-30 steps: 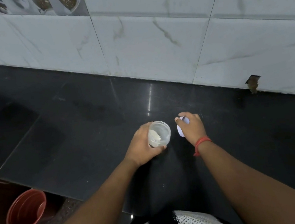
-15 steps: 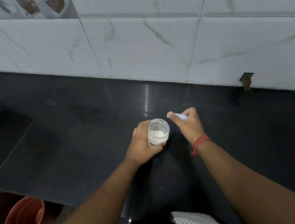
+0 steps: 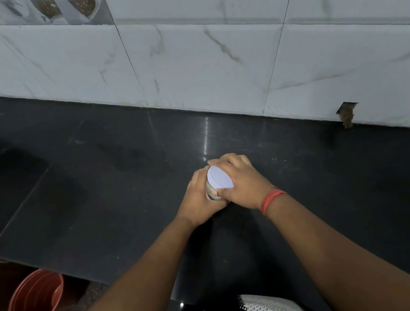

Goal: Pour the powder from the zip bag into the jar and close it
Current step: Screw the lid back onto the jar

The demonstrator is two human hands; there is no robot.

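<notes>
A small clear jar [image 3: 211, 192] with pale powder inside stands on the black counter [image 3: 114, 182], near the middle. My left hand [image 3: 199, 202] wraps round its side from the left. A white round lid [image 3: 219, 178] sits on the jar's mouth. My right hand [image 3: 243, 179], with a red thread at the wrist, grips the lid's rim with fingers at the far side and thumb at the near side. No zip bag is in view.
A white marble-tiled wall [image 3: 187, 62] rises behind the counter, with a small chipped hole [image 3: 346, 114] at its foot on the right. An orange bucket [image 3: 34, 300] stands on the floor below the counter's front edge, lower left.
My right hand lifted the white lid from the counter beside the jar and brought it over onto the jar's mouth. My left hand kept hold of the jar throughout.
</notes>
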